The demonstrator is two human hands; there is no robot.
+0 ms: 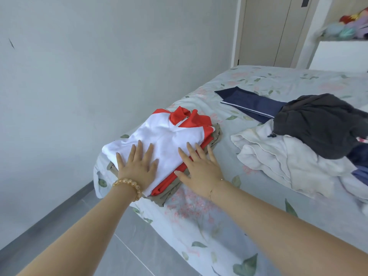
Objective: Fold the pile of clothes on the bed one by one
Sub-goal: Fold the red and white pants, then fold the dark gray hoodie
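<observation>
A folded white and red shirt [165,134] lies on top of a folded khaki garment [216,137] at the near left corner of the bed [199,216]. My left hand [137,166] presses flat on the white cloth, fingers straight and spread. My right hand [199,166] lies flat across the shirt's right edge, fingers straight. To the right sits the unfolded pile: a dark grey garment [318,124] on a crumpled white one [278,162], with navy cloth [253,104] stretched out behind.
The bed has a pale floral sheet and its corner hangs over a grey tiled floor [119,246]. A plain wall [79,76] runs along the left. A door [274,30] and a white headboard [338,54] stand at the back.
</observation>
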